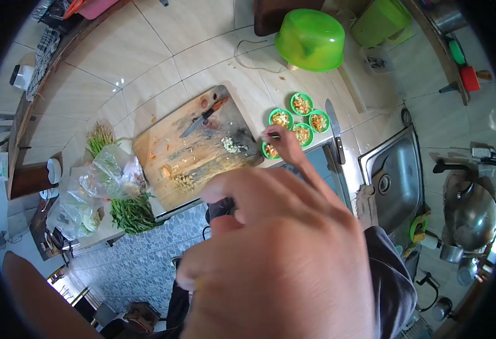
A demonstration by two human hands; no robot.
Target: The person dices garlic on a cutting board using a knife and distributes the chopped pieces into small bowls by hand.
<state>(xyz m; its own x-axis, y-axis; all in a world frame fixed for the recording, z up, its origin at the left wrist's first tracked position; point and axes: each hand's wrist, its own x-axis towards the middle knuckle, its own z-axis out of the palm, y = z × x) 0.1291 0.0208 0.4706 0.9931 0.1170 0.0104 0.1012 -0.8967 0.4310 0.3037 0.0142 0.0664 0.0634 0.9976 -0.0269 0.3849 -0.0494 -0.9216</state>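
My left hand point(282, 243) is very near the camera, large and blurred. Its fingers bend toward the left, and its palm side is hidden. Farther off, my right hand point(284, 144) is pinched over the lower left green bowl point(270, 150); what lies between the fingertips is too small to name. Several small green bowls of chopped orange and pale food stand together, among them a top one point(301, 104). Left of them lies a wooden cutting board point(169, 133) with a knife point(197, 123), chopped white pieces point(234, 145) and tan bits point(184, 182).
Another knife point(336, 133) lies beside the bowls, left of a metal sink point(394, 175). A bright green tub point(310, 40) stands at the back. Plastic bags point(109, 172) and leafy greens point(132, 214) sit left of the board. A wok point(471, 217) is at the far right.
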